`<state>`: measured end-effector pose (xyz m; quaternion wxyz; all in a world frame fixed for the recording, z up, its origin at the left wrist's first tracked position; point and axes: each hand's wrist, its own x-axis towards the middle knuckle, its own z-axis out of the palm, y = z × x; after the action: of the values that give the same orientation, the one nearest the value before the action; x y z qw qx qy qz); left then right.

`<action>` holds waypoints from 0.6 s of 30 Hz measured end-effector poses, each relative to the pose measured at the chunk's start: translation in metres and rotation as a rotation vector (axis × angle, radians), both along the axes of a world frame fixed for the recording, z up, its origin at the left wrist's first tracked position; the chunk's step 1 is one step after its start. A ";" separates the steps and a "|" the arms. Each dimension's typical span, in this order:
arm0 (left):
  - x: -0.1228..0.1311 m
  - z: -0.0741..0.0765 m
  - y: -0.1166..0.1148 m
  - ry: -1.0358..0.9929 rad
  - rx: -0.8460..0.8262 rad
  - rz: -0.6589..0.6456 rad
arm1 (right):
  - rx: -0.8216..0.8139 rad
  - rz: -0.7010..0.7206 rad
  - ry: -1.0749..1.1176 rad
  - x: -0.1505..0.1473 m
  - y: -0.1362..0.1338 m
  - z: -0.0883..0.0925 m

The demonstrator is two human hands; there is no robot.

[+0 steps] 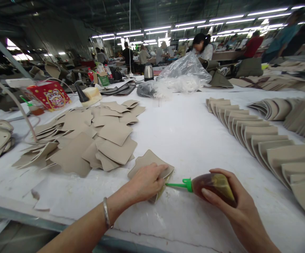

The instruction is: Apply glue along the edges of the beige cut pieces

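Note:
A taupe, leather-like piece (146, 161) lies on the white-covered table in front of me. My left hand (145, 182) is on it, index finger stretched across the top and the other fingers curled at its near edge. That edge looks wet and yellowish. My right hand (243, 207) is wrapped around a squeeze bottle (212, 185) of brown-amber liquid, tipped onto its side. Its long green nozzle (177, 185) points left, with the tip at the piece's edge beside my left fingers.
Similar pieces lie in a loose heap (110, 135) on the left. More overlap in a long row (263, 140) on the right. Toward the back are a red box (49, 95), a metal kettle (148, 72) and clear plastic wrap (185, 70). People are at work beyond.

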<state>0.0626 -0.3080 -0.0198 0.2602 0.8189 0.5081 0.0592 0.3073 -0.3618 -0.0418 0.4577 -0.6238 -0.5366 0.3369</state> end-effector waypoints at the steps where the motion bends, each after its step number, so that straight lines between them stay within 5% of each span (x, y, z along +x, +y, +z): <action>1: 0.000 0.000 0.000 -0.010 -0.003 0.006 | -0.050 0.039 0.102 0.001 -0.001 -0.001; 4: -0.002 -0.001 0.001 -0.061 -0.039 0.031 | -0.208 0.048 0.541 0.009 0.000 -0.006; 9: -0.015 0.001 0.005 -0.155 -0.048 0.167 | -0.351 -0.376 1.178 0.024 0.015 0.002; 13: -0.035 0.000 0.016 0.097 0.157 0.505 | -0.399 -0.528 1.354 0.037 0.029 0.015; 15: -0.043 -0.002 0.024 0.137 0.073 0.539 | -0.386 -0.507 1.408 0.046 0.034 0.013; 18: -0.049 -0.007 0.036 -0.066 -0.180 0.529 | -0.379 -0.452 1.480 0.060 0.036 -0.007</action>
<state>0.0132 -0.2724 -0.0264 0.3238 0.6290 0.6987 0.1063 0.3674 -0.3255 -0.0492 0.6387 -0.3989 0.1125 0.6483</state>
